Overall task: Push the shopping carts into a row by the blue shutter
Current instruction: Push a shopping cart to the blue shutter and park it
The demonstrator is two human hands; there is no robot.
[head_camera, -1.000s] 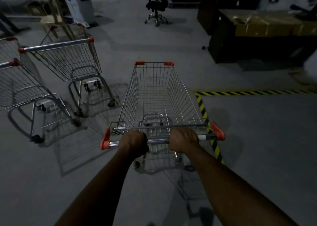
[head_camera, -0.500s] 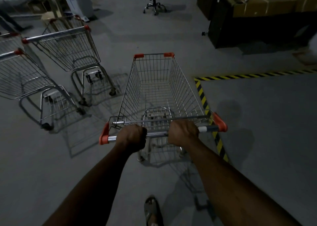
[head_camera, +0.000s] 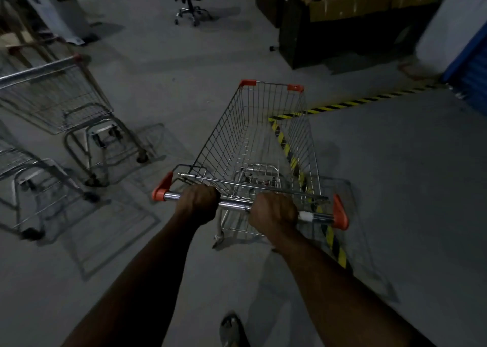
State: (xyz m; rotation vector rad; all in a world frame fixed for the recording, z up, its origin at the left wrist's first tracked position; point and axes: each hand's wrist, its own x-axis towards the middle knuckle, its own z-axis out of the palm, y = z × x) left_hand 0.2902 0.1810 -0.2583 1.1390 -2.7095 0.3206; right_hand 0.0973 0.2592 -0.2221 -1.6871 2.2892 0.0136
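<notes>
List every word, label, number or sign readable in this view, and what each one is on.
None can be read.
White unit at the top left: dark marks, too blurred to read.
Cardboard boxes on the dark desk: pale labels or tape, illegible.
Shopping cart handle: a white band, no text visible.
Floor tape: yellow-black hazard stripes only, no wording.

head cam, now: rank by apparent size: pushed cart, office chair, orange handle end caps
1. Pushed cart, by far the largest.
2. Office chair, small only because it stands far off and is cut by the top edge.
3. Orange end caps, left and right: alike, no ranking between them.
</notes>
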